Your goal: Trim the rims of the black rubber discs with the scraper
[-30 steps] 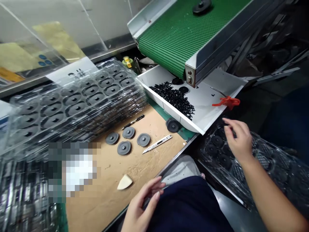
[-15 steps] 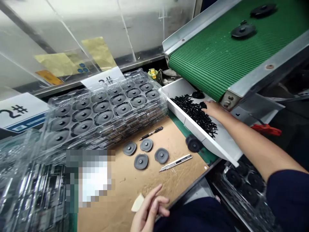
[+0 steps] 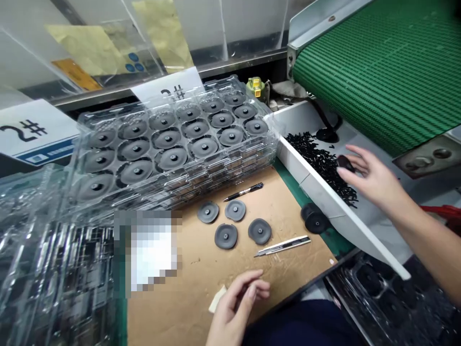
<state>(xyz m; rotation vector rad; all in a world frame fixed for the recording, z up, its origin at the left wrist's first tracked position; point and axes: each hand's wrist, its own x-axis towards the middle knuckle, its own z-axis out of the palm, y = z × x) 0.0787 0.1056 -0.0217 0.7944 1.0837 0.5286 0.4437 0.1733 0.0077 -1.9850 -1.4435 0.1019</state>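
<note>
My right hand (image 3: 376, 178) is over the white tray (image 3: 324, 190), its thumb and fingers closed on a dark round rubber part (image 3: 345, 163). Beneath it lies a heap of small black slivers (image 3: 320, 163), and a black part (image 3: 327, 134) sits farther back in the tray. My left hand (image 3: 239, 305) hovers low over the brown cardboard (image 3: 173, 312), fingers loosely curled with nothing visible in them. By its wrist is a small cream-coloured scrap (image 3: 217, 299). Several dark grey discs with central studs (image 3: 225, 236) lie on the cardboard beside a utility knife (image 3: 283, 246).
A stack of clear plastic trays (image 3: 201, 163) filled with grey discs stands behind the cardboard. A black pen (image 3: 244, 192) lies before it. Black round parts (image 3: 315, 218) rest against the white tray. The green conveyor belt (image 3: 378, 72) slopes down at upper right; more filled trays (image 3: 389, 298) sit lower right.
The camera view has shifted, so the conveyor's parts are out of sight. My right hand has lifted slightly from the heap with the dark part. My left hand's fingers are more curled.
</note>
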